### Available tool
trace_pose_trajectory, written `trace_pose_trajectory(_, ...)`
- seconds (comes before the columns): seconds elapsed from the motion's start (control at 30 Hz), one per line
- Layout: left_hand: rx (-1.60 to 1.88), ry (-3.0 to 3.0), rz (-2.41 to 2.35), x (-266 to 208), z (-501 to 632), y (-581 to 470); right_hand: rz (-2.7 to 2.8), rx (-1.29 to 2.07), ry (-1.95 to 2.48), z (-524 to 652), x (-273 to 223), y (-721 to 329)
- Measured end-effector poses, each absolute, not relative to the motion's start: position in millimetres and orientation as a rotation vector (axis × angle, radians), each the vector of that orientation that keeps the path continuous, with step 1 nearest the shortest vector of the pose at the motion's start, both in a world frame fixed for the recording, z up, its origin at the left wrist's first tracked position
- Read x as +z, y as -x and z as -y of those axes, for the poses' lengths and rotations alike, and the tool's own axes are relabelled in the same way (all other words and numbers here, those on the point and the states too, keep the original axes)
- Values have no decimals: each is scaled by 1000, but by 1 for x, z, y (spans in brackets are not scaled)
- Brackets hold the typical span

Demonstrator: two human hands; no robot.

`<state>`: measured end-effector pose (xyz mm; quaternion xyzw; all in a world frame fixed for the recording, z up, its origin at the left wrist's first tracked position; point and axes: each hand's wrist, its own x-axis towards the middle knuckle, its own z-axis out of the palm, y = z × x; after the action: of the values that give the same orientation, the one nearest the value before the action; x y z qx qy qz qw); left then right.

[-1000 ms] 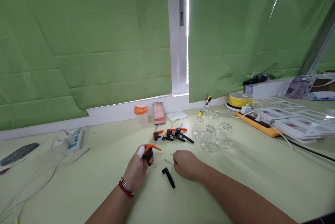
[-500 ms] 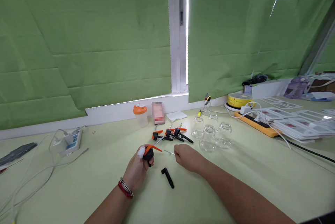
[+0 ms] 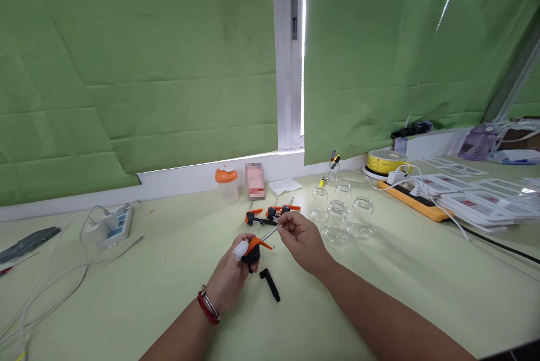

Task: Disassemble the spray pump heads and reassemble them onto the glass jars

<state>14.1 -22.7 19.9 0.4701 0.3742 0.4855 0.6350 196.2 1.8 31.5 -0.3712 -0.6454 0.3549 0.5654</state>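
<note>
My left hand (image 3: 230,276) grips an orange and black spray trigger head (image 3: 254,248) with a thin metal tube sticking out toward the upper right. A white bandage wraps one left finger. My right hand (image 3: 300,237) is raised just right of it, fingers pinched on a small thin metal pin (image 3: 274,230) near the tube's tip. A loose black nozzle piece (image 3: 270,284) lies on the table below both hands. Several more orange and black trigger heads (image 3: 272,213) lie just behind.
Several clear glass bottles (image 3: 340,216) stand right of the hands. An orange-lidded cup (image 3: 227,184) and a white tissue (image 3: 286,186) sit by the wall. A white power strip (image 3: 110,225) with cables lies left; an orange power strip (image 3: 415,198) and stacked cards (image 3: 485,202) lie right.
Both hands lifted off the table. My right hand picked up the thin metal pin and brought it up toward the trigger head held in my left hand.
</note>
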Motion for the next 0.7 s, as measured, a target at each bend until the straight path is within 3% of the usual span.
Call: trace_pose_trajectory(0.7, 908, -1277, -765, 11, 30, -22, 1579, 756, 784, 16, 36, -185)
